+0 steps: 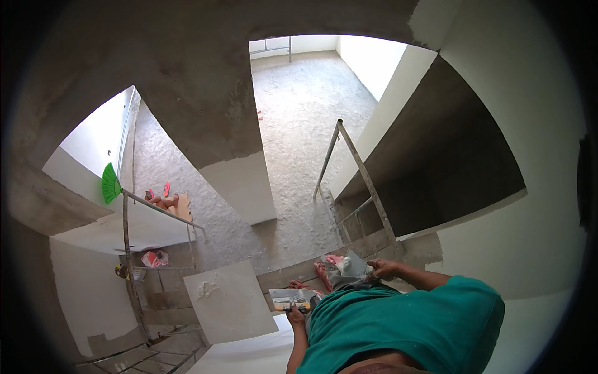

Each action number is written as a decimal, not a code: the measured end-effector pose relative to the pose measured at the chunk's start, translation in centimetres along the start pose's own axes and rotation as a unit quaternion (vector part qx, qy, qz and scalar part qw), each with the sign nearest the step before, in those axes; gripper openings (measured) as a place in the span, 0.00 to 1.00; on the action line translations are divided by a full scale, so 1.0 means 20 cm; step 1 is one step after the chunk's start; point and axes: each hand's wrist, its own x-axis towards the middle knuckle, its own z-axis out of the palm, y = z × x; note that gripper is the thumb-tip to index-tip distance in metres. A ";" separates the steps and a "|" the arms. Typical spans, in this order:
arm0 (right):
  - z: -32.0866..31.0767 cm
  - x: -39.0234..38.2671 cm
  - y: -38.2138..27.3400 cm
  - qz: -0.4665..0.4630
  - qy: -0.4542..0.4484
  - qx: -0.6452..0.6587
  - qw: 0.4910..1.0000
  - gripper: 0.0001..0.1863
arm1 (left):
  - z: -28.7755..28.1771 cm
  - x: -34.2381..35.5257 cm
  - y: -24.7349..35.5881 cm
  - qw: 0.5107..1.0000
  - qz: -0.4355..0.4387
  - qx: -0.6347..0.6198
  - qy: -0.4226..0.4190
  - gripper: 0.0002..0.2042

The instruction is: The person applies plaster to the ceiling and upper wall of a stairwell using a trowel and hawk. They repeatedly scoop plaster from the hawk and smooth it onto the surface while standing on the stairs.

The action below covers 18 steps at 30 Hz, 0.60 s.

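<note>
My left hand is closed round the yellow and black handle of a plastering trowel. Its flat blade is smeared with white. Off to the right, my right hand grips a wide filling knife; its handle is mostly covered by the fingers. White putty clings to that blade. Left of the trowel lies a pale flat board, with a dab of putty near its far left corner. My bare feet stand below on wooden planks.
Scaffold frames rise at the left and right. A green fan-shaped broom head tops the left one. A red and white bag sits beneath. Rough floor spreads far below the plank edge. Partly coated walls surround me.
</note>
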 end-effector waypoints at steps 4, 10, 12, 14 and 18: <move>-0.01 0.09 -0.01 -0.017 0.000 -0.054 0.998 0.30 | 0.03 -0.02 -0.02 0.989 0.019 0.144 -0.031 0.19; -0.10 0.07 -0.12 0.035 -0.002 -0.165 0.986 0.32 | 0.12 0.04 0.20 0.997 -0.069 -0.003 0.018 0.15; -0.15 0.05 -0.15 0.067 0.003 -0.158 0.985 0.32 | 0.11 0.02 0.22 0.993 -0.014 0.116 0.023 0.15; -0.18 0.02 -0.19 0.093 0.018 -0.181 0.979 0.31 | 0.05 -0.01 0.40 0.994 -0.089 0.063 0.010 0.16; -0.31 0.12 -0.05 0.057 -0.015 -0.109 0.992 0.30 | -0.03 -0.07 0.62 0.937 -0.253 -0.202 0.130 0.22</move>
